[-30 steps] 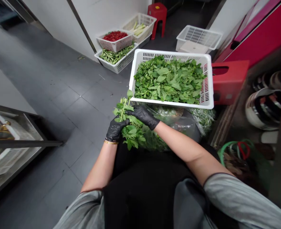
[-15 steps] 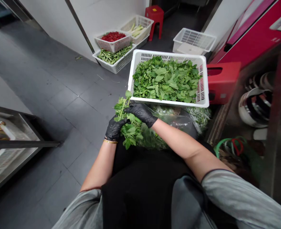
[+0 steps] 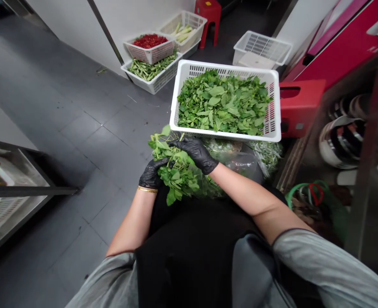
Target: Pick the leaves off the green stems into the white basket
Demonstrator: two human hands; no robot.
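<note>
A bunch of leafy green herbs (image 3: 180, 180) with thin stems is held between my two black-gloved hands, over my lap. My left hand (image 3: 151, 173) is closed around its left side. From the right, my right hand (image 3: 197, 153) is closed on the upper stems, its fingertips partly hidden by leaves. Just beyond my hands stands a white slotted basket (image 3: 225, 136), with a heap of loose green leaves (image 3: 222, 102) in it. Under the basket's near edge, a clear plastic bag (image 3: 242, 164) with more greens lies against my lap.
Back left, a basket of red chillies (image 3: 150, 41) sits on a basket of cut green pods (image 3: 150, 70). Pale stalks (image 3: 183, 33) fill another basket. A red stool (image 3: 208, 21), a white crate (image 3: 262, 47), a red plastic stool (image 3: 304, 107) and a metal rack (image 3: 34, 190) stand around.
The bunch has tilted, its top leaves leaning further left and its stems less upright. Both hands stay on it; the right hand has shifted slightly. The view has moved a little.
</note>
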